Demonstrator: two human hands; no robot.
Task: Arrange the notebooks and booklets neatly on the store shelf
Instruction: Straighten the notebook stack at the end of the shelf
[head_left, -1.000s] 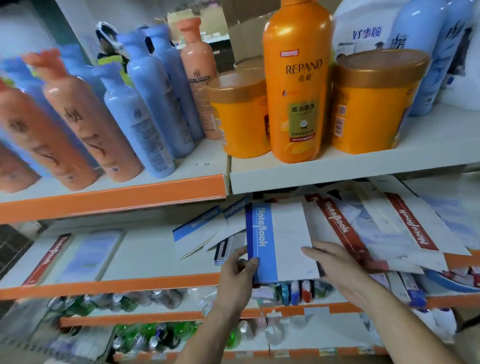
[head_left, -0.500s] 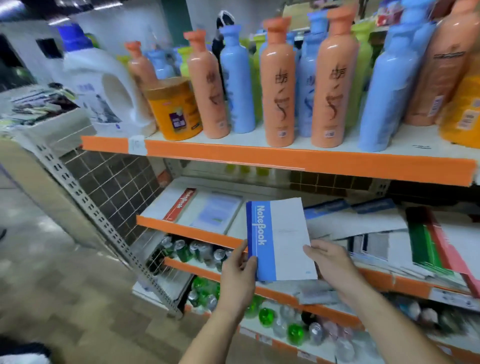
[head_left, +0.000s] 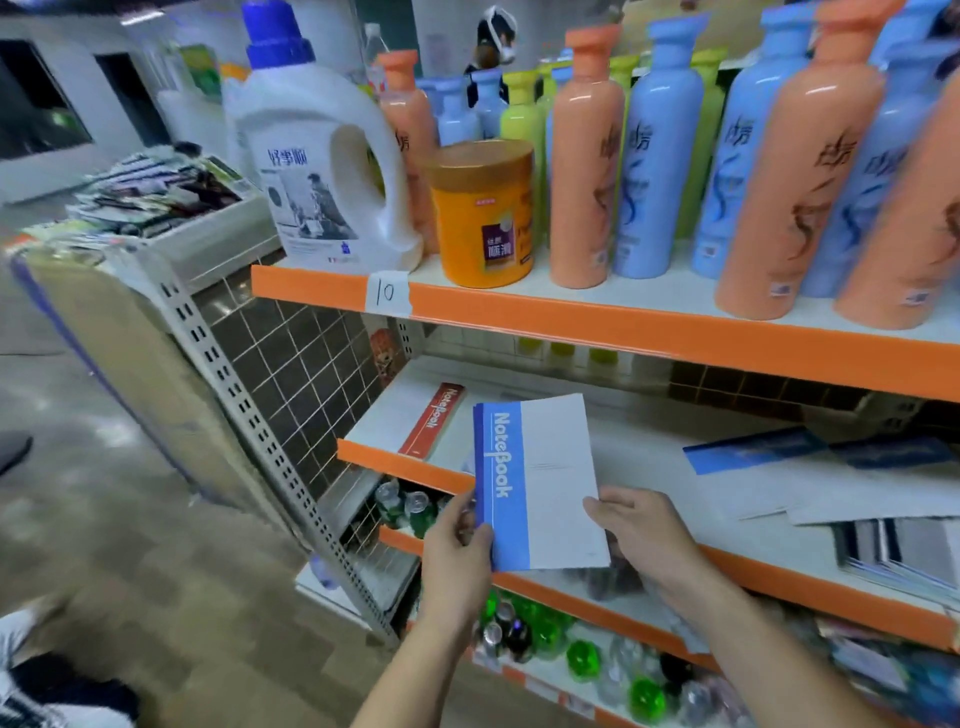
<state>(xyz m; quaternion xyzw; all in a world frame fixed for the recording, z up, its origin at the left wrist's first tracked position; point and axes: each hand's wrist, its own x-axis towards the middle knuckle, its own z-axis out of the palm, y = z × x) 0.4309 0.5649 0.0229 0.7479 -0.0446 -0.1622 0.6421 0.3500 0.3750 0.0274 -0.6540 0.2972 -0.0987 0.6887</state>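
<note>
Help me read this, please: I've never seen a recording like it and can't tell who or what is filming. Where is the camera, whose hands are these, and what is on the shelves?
There is no machine here. A person wears a wide-angle camera on the head, so the single picture looks forward and down at their own two arms. The left hand and the right hand each grip the lower part of a blue notebook, held up in front of the middle shelf. On that shelf a red notebook lies flat at the left end, and loose notebooks lie scattered at the right. The top shelf carries a white jug, an orange tub and rows of tall bottles. Lower down are small bottles, too blurred to name.
</note>
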